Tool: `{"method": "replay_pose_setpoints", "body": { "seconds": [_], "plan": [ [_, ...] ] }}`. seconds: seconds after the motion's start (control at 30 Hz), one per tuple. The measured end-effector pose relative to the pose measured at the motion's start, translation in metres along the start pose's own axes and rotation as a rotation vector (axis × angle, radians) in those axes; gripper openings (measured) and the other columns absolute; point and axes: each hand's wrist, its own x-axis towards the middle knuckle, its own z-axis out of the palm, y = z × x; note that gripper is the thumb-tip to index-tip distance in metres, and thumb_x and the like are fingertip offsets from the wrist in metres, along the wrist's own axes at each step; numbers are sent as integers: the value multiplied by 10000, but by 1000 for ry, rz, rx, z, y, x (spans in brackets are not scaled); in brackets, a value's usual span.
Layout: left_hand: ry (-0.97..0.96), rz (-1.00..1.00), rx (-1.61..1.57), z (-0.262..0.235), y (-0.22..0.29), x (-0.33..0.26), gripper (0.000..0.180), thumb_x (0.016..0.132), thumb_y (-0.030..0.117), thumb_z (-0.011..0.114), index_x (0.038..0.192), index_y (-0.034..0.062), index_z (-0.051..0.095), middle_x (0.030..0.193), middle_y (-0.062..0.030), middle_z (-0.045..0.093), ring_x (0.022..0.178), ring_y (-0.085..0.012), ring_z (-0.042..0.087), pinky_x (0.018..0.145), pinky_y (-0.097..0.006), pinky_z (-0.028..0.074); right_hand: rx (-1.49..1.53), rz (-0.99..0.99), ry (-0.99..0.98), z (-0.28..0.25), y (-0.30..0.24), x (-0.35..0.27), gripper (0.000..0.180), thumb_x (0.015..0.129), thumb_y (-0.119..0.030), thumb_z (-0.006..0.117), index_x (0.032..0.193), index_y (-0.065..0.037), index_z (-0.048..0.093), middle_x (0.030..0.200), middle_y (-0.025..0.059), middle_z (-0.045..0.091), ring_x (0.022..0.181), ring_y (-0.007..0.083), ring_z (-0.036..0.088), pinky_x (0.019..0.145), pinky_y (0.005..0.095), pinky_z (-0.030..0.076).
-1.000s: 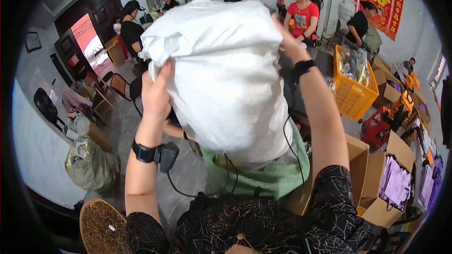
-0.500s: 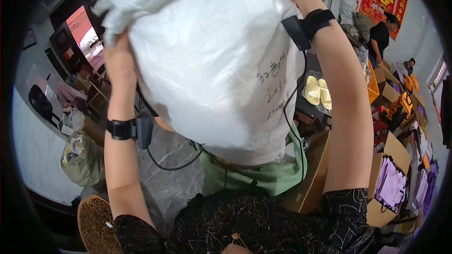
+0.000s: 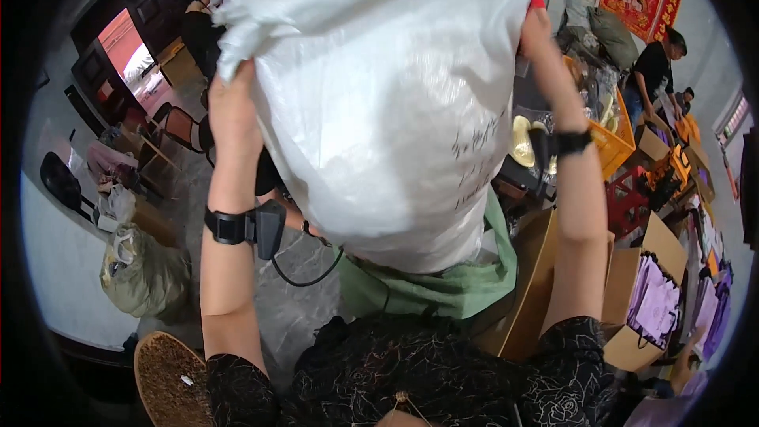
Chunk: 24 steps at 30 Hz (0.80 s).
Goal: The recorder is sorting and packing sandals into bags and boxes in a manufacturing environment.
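Note:
A big, full white woven sack (image 3: 379, 134) with dark handwriting on its side fills the middle of the head view. My left hand (image 3: 235, 103) grips its upper left edge, where the loose fabric bunches and folds over. At the upper right edge my right hand (image 3: 538, 35) holds on too, its fingers partly hidden by the sack. Both arms are stretched forward. The bottom of the white sack rests inside the mouth of a green sack (image 3: 395, 292), whose rim sags around it.
Right of the green sack stands an open cardboard box (image 3: 526, 289); another box holds purple bags (image 3: 655, 300). Yellow slippers (image 3: 522, 142) lie by an orange crate (image 3: 617, 138). A stuffed drab sack (image 3: 146, 273) and a round brown-topped seat (image 3: 170, 379) are at left. Other people stand farther back.
Both hands have come lower, still holding the white sack. Its top edge has dropped into view, uncovering people and furniture behind it. The right forearm has shifted slightly.

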Motion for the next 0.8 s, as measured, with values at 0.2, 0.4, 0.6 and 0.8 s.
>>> {"method": "replay_pose_setpoints", "body": {
  "seconds": [0.2, 0.4, 0.6, 0.8],
  "plan": [
    [-159, 28, -31, 10, -30, -13, 396, 876, 27, 505, 1266, -44, 509, 1176, -90, 596, 1068, -151, 547, 937, -255, 386, 79, 262, 35, 37, 89, -101, 289, 880, -271, 641, 898, 16, 671, 642, -70, 514, 608, 31, 430, 525, 217, 348],
    [-428, 192, 412, -51, -31, -58, 551, 847, 184, 614, 1312, -53, 438, 1276, -150, 523, 1123, -196, 535, 952, -307, 403, 319, 46, 240, 10, 21, -60, 293, 918, -261, 591, 1005, 14, 644, 793, -32, 576, 723, 42, 480, 644, 206, 389],
    [-115, -69, 508, -68, -109, -100, 360, 897, 214, 575, 1094, -86, 566, 981, -178, 665, 963, -187, 612, 833, -301, 451, 306, 144, 9, 38, 55, -130, 447, 869, -204, 659, 1241, 3, 521, 1161, 49, 575, 965, 133, 570, 861, 243, 427],
    [-87, 128, 578, -29, -66, -33, 316, 889, 213, 578, 938, -97, 617, 791, -182, 647, 771, -161, 599, 725, -321, 466, -227, -101, 164, 32, 37, -69, 338, 836, -298, 675, 795, 37, 646, 551, 96, 550, 546, 91, 454, 514, 316, 399]
  ]
}}
